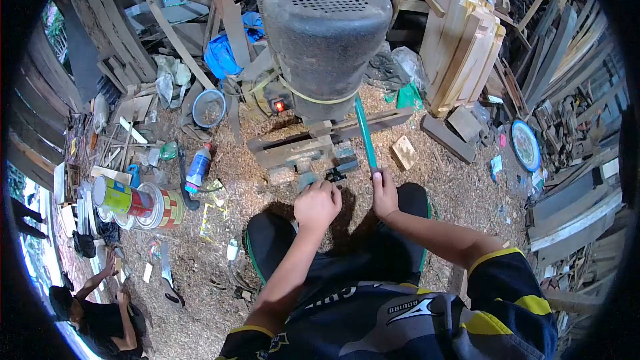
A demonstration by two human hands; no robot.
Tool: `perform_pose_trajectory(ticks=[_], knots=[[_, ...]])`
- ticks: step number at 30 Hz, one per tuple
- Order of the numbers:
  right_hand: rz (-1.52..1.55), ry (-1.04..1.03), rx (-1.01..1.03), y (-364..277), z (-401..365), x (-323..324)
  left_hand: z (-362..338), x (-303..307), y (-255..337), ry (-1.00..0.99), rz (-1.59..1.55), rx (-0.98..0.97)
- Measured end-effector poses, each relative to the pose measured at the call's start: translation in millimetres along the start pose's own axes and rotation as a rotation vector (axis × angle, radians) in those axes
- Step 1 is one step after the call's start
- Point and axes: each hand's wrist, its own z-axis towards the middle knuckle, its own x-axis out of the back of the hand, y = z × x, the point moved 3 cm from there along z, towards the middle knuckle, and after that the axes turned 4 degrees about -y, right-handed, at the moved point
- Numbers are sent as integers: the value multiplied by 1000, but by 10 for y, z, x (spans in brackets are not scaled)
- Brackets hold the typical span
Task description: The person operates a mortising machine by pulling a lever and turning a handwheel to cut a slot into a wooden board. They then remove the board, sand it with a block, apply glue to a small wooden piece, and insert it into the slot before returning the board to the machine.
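Observation:
A large dark motor housing [327,33] with a perforated top stands in front of me, part of a floor machine. From its right side a green lever handle [365,133] slants down towards me. My right hand [385,197] is wrapped round the lower end of this lever. Left of it, my left hand [318,205] is closed in a fist at the machine's front, beside a small black fitting [336,175]; what its fingers hold is hidden. Just beyond my hands, a wooden piece [293,153] lies crosswise at the machine's base.
Wood shavings [467,200] cover the floor. A small wood block [403,153] lies right of the lever, and stacked pale timber [463,47] stands behind it. Paint cans [157,205], a spray can [199,168] and a handsaw [168,273] are at left. Another person [100,320] sits lower left.

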Motion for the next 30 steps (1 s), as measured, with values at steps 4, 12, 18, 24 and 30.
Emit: perform_pose_trajectory(ticks=[4,12,18,24,30], knots=[[-38,63,77,80,37,-59,19,15,24,-36,10,9],[-50,93,97,288,127,-205,7,-28,10,-47,-1,-5],[-28,120,107,396,229,-353,29,-3,44,-112,4,16],[-43,162,160,572,396,-551,43,-14,41,-56,14,-13],[-74,223,209,700,479,-662,39,-43,41,-46,32,-21]])
